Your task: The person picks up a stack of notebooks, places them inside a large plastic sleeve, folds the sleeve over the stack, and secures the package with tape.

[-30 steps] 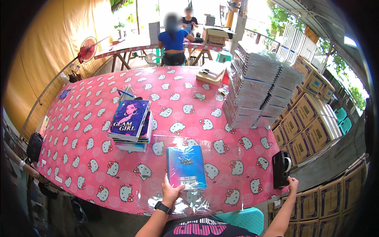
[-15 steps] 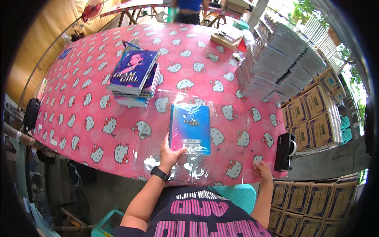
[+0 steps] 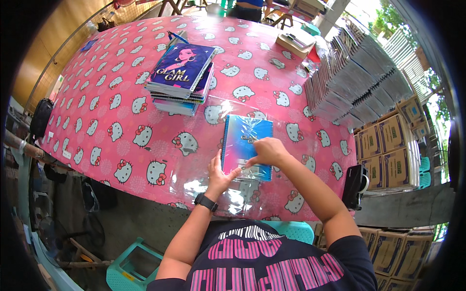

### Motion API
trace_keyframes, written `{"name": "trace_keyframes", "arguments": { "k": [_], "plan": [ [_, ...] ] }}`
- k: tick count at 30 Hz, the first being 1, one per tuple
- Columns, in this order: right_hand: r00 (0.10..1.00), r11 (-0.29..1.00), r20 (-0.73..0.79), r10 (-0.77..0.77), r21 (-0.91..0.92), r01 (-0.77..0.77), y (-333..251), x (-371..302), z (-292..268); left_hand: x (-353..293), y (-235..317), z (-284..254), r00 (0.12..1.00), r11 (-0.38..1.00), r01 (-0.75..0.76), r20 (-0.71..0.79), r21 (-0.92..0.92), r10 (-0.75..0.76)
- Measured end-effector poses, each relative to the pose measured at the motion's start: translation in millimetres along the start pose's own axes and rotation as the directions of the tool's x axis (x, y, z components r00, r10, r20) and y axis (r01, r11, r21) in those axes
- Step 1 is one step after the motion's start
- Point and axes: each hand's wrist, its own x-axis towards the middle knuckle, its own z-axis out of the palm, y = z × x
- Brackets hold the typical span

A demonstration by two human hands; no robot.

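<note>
A blue and pink spiral notebook [image 3: 238, 128] lies on the table in front of me, a pale label on its lower cover. Clear, shiny plastic shows around it. My left hand [image 3: 221, 177] grips the notebook's lower left edge, its thumb over the cover and its fingers along the side. Over the middle of the cover is my right hand [image 3: 268, 153], its fingers curled and its thumb pointing down toward the label. Anything pinched in that hand is too small or hidden to make out.
A stack of notebooks [image 3: 182, 70] stands at the back left, and tall plastic-wrapped piles [image 3: 361, 77] at the right. On the right edge sits a black device [image 3: 353, 186] with a white ring. Cartons [image 3: 381, 145] stand beyond. A person [image 3: 246, 10] is across the table.
My right hand has come from the table's right edge onto the notebook cover. My left hand stays at the notebook's lower left. The whole view has shifted slightly.
</note>
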Motion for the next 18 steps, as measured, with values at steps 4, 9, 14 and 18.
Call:
{"name": "trace_keyframes", "arguments": {
  "k": [4,9,14,18],
  "plan": [
    [0.932,0.971,-0.312,0.187,0.205,-0.126,-1.9,-23.8,37.7,11.0,-4.5,-1.6,0.989,0.969,0.15,0.034,-0.197,-0.146],
    [0.873,0.943,-0.416,0.256,0.306,-0.13,-37.3,-45.1,67.5,50.2,19.4,-3.9,0.929,0.93,0.365,0.053,0.044,-0.367],
    [0.824,0.776,-0.529,0.204,0.6,0.194,8.8,-55.1,77.6,64.9,40.6,3.6,0.868,0.802,0.48,0.324,-0.355,-0.376],
    [0.541,0.661,-0.697,0.47,0.685,0.308,35.5,-97.9,0.3,45.9,140.0,-14.5,0.938,0.939,-0.335,0.125,0.08,0.324]
  ]
}}
